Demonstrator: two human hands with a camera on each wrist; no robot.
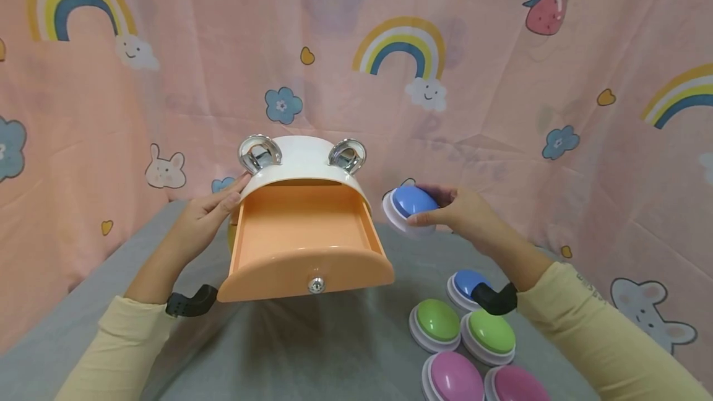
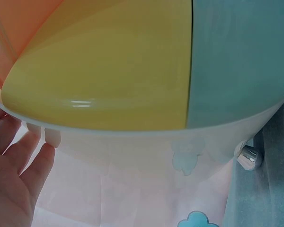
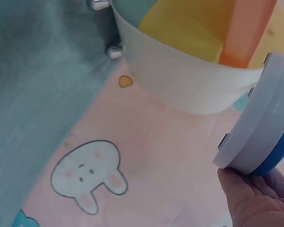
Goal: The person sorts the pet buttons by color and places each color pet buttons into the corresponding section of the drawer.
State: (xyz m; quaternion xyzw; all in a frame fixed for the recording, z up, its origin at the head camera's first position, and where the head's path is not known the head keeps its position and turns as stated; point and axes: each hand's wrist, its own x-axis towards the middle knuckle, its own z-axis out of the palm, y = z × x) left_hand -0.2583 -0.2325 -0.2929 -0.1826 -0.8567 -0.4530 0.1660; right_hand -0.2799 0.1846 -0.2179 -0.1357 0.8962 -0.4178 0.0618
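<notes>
A white rounded cabinet point(image 1: 303, 152) with silver loop ears stands on the grey cloth. Its orange drawer point(image 1: 305, 272) is pulled out toward me and looks bare inside. My left hand point(image 1: 202, 220) rests with extended fingers against the cabinet's left side; in the left wrist view those fingers point(image 2: 40, 168) touch the white shell, beside a yellow front point(image 2: 109, 71) and a teal one point(image 2: 239, 56). Right of the drawer, my right hand point(image 1: 453, 206) grips a blue push button point(image 1: 412, 202) by its white base. That button point(image 3: 258, 127) is tilted in the right wrist view, its small dark feet showing.
On the cloth point(image 1: 334, 351) at the lower right lie another blue push button point(image 1: 468, 282), two green ones point(image 1: 438, 320) and two pink ones point(image 1: 457, 377). The right sleeve point(image 1: 590, 320) passes close beside them. A pink patterned curtain point(image 1: 490, 98) hangs behind.
</notes>
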